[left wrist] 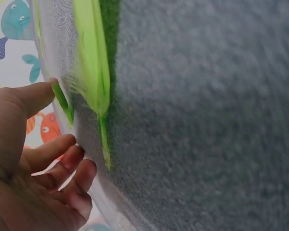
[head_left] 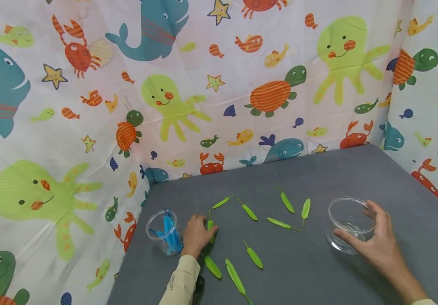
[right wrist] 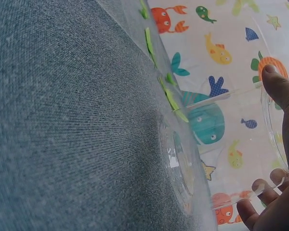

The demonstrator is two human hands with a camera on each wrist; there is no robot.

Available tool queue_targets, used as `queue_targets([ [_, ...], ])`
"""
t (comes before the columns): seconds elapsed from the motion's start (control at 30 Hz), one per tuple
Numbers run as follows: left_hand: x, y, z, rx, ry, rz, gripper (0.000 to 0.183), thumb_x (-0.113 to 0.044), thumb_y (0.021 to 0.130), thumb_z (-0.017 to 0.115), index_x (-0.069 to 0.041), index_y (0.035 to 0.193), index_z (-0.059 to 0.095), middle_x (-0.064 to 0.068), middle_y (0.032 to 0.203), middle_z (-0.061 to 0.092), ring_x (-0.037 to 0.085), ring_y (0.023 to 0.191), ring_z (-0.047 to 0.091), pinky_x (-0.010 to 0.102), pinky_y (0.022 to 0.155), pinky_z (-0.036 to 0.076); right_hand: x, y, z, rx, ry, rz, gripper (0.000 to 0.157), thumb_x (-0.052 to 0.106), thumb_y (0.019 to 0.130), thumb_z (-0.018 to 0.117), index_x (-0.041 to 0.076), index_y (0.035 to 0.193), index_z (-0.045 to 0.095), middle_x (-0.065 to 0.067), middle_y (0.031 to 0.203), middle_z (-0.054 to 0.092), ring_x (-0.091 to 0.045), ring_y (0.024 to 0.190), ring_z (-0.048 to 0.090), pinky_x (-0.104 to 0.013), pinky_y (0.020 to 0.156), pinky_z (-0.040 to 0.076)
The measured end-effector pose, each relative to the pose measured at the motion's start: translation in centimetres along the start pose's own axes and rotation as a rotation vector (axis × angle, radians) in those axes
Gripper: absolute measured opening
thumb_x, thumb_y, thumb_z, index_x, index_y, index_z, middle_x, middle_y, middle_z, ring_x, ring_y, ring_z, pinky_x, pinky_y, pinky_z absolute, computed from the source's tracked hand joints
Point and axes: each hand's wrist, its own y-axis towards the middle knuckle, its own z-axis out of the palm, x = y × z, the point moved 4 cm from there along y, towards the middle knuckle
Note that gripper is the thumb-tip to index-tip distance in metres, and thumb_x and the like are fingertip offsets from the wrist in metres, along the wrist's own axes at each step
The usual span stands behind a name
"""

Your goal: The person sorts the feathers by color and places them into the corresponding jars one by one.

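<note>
My left hand (head_left: 194, 237) is beside a green feather (head_left: 210, 224), with the thumb tip at it. In the left wrist view, that green feather (left wrist: 62, 102) shows between thumb and fingers, which stand apart, and a larger green feather (left wrist: 94, 57) lies nearer the camera. Over on the right, my right hand (head_left: 380, 241) grips a clear, see-through cup (head_left: 338, 243) near its rim, thumb on one side and fingers on the other. The cup's base (right wrist: 176, 163) appears to rest on the cloth, and I see nothing inside.
Left of my left hand, a second clear cup (head_left: 148, 226) holds several blue feather-like pieces (head_left: 171, 235). Several other green feathers, such as one feather (head_left: 254, 256), lie scattered on the grey tabletop (head_left: 291, 271). A sea-animal printed curtain (head_left: 226, 123) borders the table behind and at the sides.
</note>
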Motion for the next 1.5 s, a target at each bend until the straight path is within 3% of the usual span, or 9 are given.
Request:
queue_targets([
  [0.27,-0.1,0.2,0.6,-0.004,0.046,-0.024,0.046,-0.039,0.087,0.08,-0.005,0.116,0.072,0.014,0.107,0.064,0.032,0.097,0.062,0.052,0.081,0.055,-0.2,0.0,0.0,0.005,0.004,0.007,0.122,0.032,0.076,0.091,0.007,0.162,0.009,-0.036,0.156,0.023,-0.056,0.138,0.034,-0.081,0.104,0.024],
  [0.57,-0.8,0.4,0.7,0.008,-0.027,-0.051,0.032,-0.027,0.088,0.08,-0.004,0.11,0.074,0.013,0.104,0.073,0.025,0.083,0.068,0.043,0.071,0.057,-0.1,0.0,0.0,-0.004,0.004,0.004,0.122,0.032,0.075,0.092,0.007,0.162,0.01,-0.035,0.156,0.024,-0.056,0.138,0.035,-0.081,0.104,0.024],
  [0.77,-1.7,0.3,0.3,0.001,-0.068,-0.067,0.022,-0.018,0.087,0.08,-0.001,0.098,0.075,0.013,0.089,0.071,0.018,0.066,0.059,0.039,0.063,0.053,-0.1,0.0,0.0,-0.006,-0.002,0.018,0.122,0.033,0.076,0.091,0.007,0.163,0.009,-0.035,0.157,0.022,-0.056,0.139,0.033,-0.081,0.105,0.023],
  [0.83,-1.8,0.3,0.2,-0.001,-0.071,-0.075,0.014,-0.016,0.087,0.079,-0.003,0.084,0.072,0.008,0.077,0.065,0.017,0.061,0.052,0.036,0.057,0.047,-0.1,0.0,0.0,-0.008,-0.002,0.018,0.123,0.033,0.076,0.091,0.007,0.163,0.009,-0.035,0.157,0.023,-0.056,0.138,0.033,-0.081,0.105,0.023],
  [0.93,-2.0,0.3,0.2,-0.013,-0.082,-0.07,0.039,-0.005,0.087,0.072,-0.014,0.058,0.048,-0.003,0.056,0.039,0.014,0.051,0.031,0.03,0.048,0.028,-0.1,0.0,0.0,-0.007,-0.003,0.02,0.123,0.033,0.076,0.091,0.007,0.163,0.009,-0.035,0.157,0.023,-0.056,0.138,0.034,-0.081,0.105,0.022],
  [1.0,-2.0,0.3,0.2,-0.02,-0.096,-0.066,0.049,0.003,0.084,0.064,-0.02,0.056,0.03,-0.006,0.056,0.021,0.013,0.051,0.017,0.029,0.047,0.017,-0.1,0.0,0.0,-0.006,-0.006,0.021,0.123,0.033,0.076,0.091,0.007,0.163,0.009,-0.036,0.157,0.023,-0.056,0.138,0.033,-0.081,0.105,0.022],
  [1.1,-2.0,0.1,0.2,-0.034,-0.104,-0.063,0.049,0.01,0.078,0.055,-0.022,0.06,0.022,-0.006,0.059,0.012,0.013,0.055,0.009,0.029,0.048,0.011,-0.1,0.0,0.0,-0.006,-0.012,0.024,0.123,0.034,0.076,0.091,0.007,0.163,0.009,-0.035,0.157,0.023,-0.056,0.138,0.033,-0.081,0.106,0.022],
  [1.33,-2.0,-0.1,0.0,-0.024,-0.091,-0.106,0.027,0.004,0.084,0.06,-0.011,0.066,0.046,0.002,0.061,0.034,0.02,0.055,0.034,0.035,0.05,0.029,0.0,-0.1,0.0,-0.001,0.004,0.015,0.121,0.033,0.076,0.091,0.007,0.163,0.009,-0.036,0.157,0.023,-0.056,0.138,0.033,-0.081,0.106,0.022],
  [1.5,-2.2,0.0,-0.4,-0.041,-0.131,-0.107,0.034,0.002,0.085,0.055,-0.015,0.06,0.04,0.0,0.058,0.031,0.018,0.051,0.03,0.033,0.046,0.026,-0.1,-0.1,0.0,-0.001,0.01,0.017,0.121,0.033,0.076,0.091,0.009,0.163,0.01,-0.035,0.157,0.023,-0.056,0.138,0.033,-0.081,0.106,0.022],
])
